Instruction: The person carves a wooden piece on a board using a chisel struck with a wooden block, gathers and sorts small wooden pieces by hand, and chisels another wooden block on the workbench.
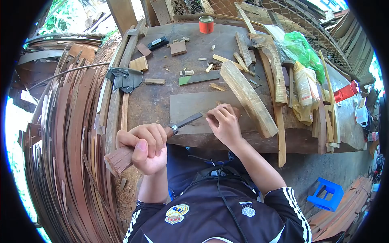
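Note:
My left hand [148, 146] is closed around the thick wooden handle of a chisel [188, 120]. The metal blade points up and to the right, over a flat grey board [182, 103] on the workbench. The handle's butt sticks out below my fist. Just right of the blade tip, my right hand [225, 121] has its fingers curled in a pinch over the board. What those fingers hold, if anything, is hidden. A long curved piece of wood [249, 99] lies to the right of my right hand.
The workbench [158, 97] carries a green-and-dark flat bar [198, 78], small offcuts, a wooden block [178, 48], a black object [158, 43] and a red can [206, 25]. Wood strips and plastic bags [306, 91] lie right. Stacked boards [69, 133] stand left; a blue stool [325, 194] is lower right.

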### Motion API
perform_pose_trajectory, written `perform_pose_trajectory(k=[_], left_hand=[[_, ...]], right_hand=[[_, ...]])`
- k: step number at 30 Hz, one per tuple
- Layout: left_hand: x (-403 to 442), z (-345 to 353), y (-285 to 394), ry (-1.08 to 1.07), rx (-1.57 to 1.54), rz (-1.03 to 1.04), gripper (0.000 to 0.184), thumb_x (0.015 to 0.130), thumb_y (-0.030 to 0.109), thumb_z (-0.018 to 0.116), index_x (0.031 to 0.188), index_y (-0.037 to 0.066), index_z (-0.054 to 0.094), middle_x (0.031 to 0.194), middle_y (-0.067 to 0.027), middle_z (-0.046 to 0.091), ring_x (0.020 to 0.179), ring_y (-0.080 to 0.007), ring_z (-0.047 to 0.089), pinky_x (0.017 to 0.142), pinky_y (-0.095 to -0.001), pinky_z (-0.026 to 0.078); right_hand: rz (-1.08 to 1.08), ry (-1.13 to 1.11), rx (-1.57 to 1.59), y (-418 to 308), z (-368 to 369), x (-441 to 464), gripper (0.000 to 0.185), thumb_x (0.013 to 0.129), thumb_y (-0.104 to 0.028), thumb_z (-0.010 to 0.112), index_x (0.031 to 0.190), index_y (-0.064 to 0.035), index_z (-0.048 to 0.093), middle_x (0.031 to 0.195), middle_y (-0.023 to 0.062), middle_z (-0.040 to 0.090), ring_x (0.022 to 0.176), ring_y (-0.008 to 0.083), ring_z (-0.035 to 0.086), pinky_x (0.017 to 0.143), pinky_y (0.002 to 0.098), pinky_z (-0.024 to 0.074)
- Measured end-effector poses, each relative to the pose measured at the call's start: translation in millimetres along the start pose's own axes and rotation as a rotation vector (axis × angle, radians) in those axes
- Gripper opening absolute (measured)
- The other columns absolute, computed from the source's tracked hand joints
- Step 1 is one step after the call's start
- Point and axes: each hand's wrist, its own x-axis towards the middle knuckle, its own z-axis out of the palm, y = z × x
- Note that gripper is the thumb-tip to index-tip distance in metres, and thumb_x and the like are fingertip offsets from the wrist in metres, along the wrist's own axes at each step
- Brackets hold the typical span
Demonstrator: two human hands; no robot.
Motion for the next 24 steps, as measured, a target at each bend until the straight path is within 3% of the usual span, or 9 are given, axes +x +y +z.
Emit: perform_pose_trajectory(k=[12, 13, 24], left_hand=[[17.4, 28.1, -16.3, 0.091, 0.1, -0.05, 0.024, 0.103, 0.011, 0.046, 0.082, 0.014, 0.035, 0.054, 0.0028, 0.033, 0.042, -0.0067, 0.023, 0.041, -0.0257, 0.024], [16.9, 23.4, -20.1, 0.072, 0.049, -0.045, 0.022, 0.102, 0.009, 0.051, 0.088, 0.011, 0.035, 0.055, 0.0013, 0.039, 0.042, -0.0079, 0.032, 0.04, -0.027, 0.03], [25.6, 42.9, -25.0, 0.079, 0.186, -0.104, 0.024, 0.103, 0.01, 0.051, 0.087, 0.01, 0.033, 0.054, 0.0003, 0.039, 0.042, -0.007, 0.033, 0.04, -0.0266, 0.032]], right_hand=[[0.05, -0.015, 0.027, -0.9, 3.2, -3.2, 0.034, 0.078, -0.011, 0.082, 0.111, -0.0116, 0.073, 0.098, 0.0047, 0.07, 0.109, 0.0295, 0.061, 0.097, 0.046, 0.0444], [0.054, -0.014, 0.037, -0.7, 3.1, -3.2, 0.034, 0.079, -0.011, 0.082, 0.111, -0.0115, 0.074, 0.098, 0.0045, 0.07, 0.109, 0.0293, 0.061, 0.098, 0.0461, 0.0439], [0.052, -0.016, -0.026, -2.5, 1.1, -4.1, 0.031, 0.08, -0.015, 0.082, 0.11, -0.0122, 0.074, 0.096, 0.0029, 0.071, 0.11, 0.0259, 0.061, 0.1, 0.0462, 0.0389]])
